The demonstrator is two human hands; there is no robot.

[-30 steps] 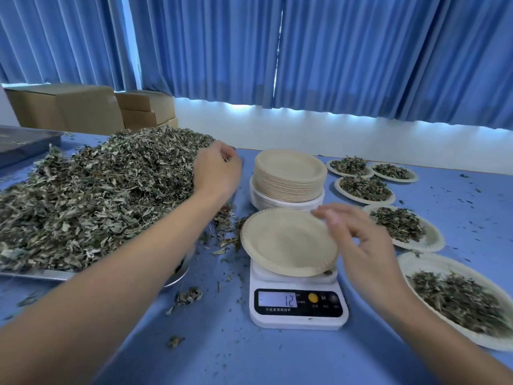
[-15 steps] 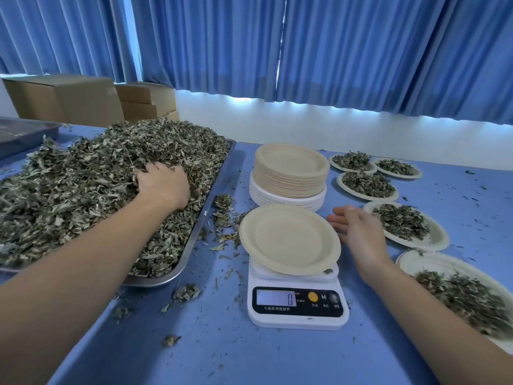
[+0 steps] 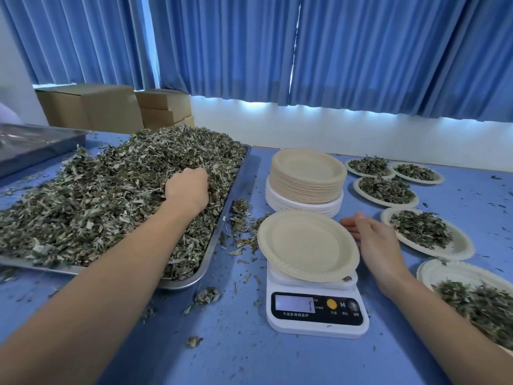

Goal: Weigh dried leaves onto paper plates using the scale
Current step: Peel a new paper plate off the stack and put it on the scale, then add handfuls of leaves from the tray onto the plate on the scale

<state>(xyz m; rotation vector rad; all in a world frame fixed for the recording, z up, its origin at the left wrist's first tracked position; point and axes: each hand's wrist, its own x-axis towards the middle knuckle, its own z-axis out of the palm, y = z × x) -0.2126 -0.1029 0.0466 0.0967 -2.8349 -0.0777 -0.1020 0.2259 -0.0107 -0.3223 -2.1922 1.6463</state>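
A large heap of dried leaves [image 3: 91, 195] fills a metal tray [image 3: 238, 176] on the left of the blue table. My left hand [image 3: 187, 188] is dug into the heap near its right side, fingers curled round a handful of leaves. An empty paper plate [image 3: 306, 245] sits on the white scale [image 3: 316, 312] at the middle. My right hand [image 3: 372, 240] lies flat and relaxed on the table just right of that plate, holding nothing. Behind the scale stands a stack of empty paper plates [image 3: 305, 176].
Several paper plates with leaves [image 3: 422, 232] lie in a row along the right side. Loose leaf bits [image 3: 241, 218] are scattered between tray and scale. A second metal tray [image 3: 33, 145] and cardboard boxes [image 3: 91, 107] are at the back left, before blue curtains.
My left hand went from the tray's edge into the heap and now closes on leaves nearer the right rim. My right hand left the plate and settled beside it.
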